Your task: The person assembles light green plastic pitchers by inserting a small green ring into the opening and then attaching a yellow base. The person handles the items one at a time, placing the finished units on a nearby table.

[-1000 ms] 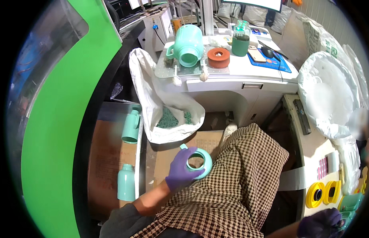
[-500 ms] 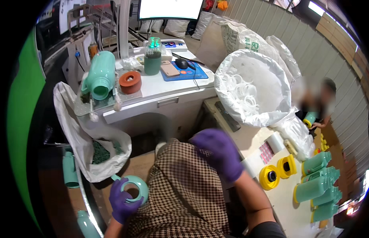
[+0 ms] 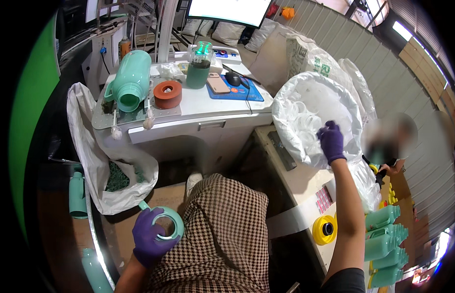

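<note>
My left hand, in a purple glove, is closed around a teal jug beside my knee. The jug's round open mouth faces up, and its handle sticks out at the upper left. At the right, my right hand, also gloved in purple, reaches into a bin lined with a white bag. Its fingers are bent together close to the loose whitish rings there; whatever they hold is hidden. A checkered cloth covers my lap.
A white bench holds a teal jug on its side, an orange tape roll and a glass jar. Several teal jugs and a yellow lid stand at right. A white sack hangs left. Another person is beyond the bin.
My right hand has moved from above my lap, up and right, into the lined bin. The left hand keeps the jug beside my knee. The view has shifted slightly.
</note>
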`<state>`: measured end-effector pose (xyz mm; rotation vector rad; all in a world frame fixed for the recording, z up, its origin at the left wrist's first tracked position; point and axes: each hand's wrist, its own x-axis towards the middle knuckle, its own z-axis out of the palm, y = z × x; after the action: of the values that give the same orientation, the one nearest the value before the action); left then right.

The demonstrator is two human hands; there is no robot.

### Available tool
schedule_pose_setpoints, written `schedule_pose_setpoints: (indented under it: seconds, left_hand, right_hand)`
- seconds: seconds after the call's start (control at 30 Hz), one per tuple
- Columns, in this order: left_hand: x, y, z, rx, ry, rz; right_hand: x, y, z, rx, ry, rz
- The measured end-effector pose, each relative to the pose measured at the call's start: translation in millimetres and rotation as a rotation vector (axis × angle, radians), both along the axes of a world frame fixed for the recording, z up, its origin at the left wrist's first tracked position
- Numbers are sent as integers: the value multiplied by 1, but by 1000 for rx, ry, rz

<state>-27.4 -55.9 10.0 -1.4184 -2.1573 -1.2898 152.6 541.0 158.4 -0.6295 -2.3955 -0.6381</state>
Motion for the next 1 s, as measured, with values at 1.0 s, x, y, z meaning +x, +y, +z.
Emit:
schedule_pose_setpoints:
  seconds: [1.0]
  left_hand:
    - [14, 49, 41, -110, 190, -188]
  right_hand:
    - [-48, -403, -95, -1098, -160, 811]
